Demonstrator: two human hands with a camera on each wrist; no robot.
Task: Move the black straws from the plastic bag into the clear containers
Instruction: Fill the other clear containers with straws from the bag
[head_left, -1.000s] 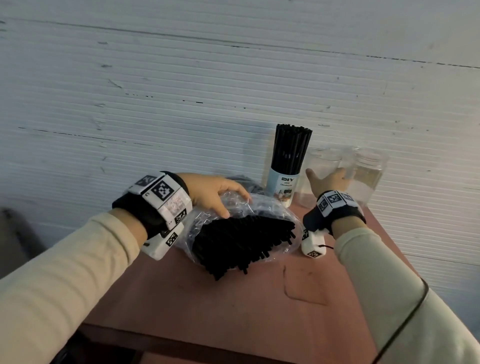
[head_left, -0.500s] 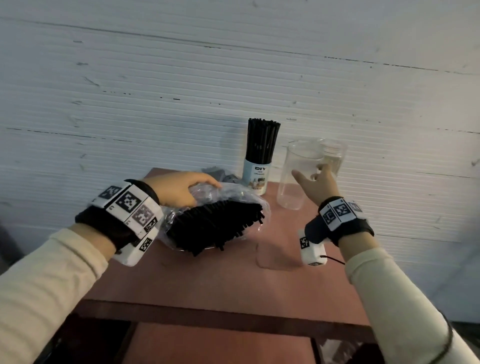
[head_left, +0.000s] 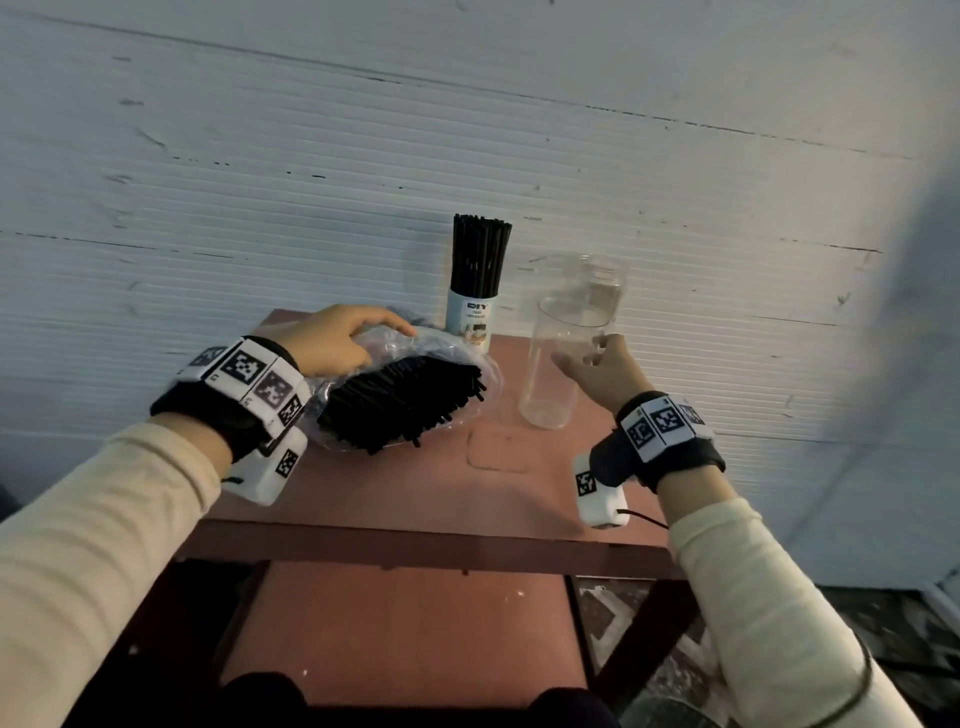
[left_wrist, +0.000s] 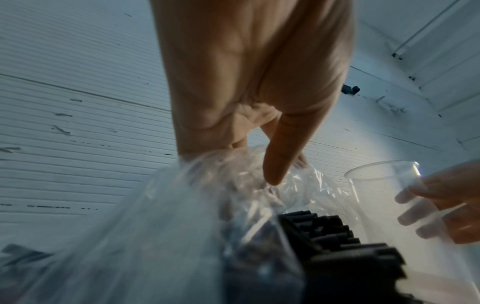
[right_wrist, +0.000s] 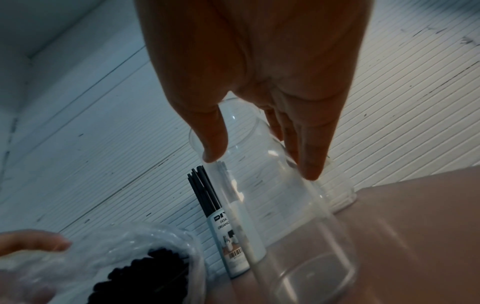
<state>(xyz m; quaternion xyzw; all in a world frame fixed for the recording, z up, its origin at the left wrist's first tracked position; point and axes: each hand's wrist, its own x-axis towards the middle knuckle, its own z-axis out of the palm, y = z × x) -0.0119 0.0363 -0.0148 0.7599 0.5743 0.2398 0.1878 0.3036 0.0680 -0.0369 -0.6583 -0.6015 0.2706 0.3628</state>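
Left hand (head_left: 332, 340) grips bag (head_left: 485, 371) — right hand (head_left: 600, 370), container (head_left: 549, 387).

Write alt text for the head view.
The right hand grips a tall clear container on a reddish table; the left hand holds a plastic bag of black straws. Behind stand a straw-filled labelled tube and a second clear jar.

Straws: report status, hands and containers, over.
Left hand grips plastic bag. Right hand grips empty clear container. Black straws lie in bag, none in container. Nothing between them.
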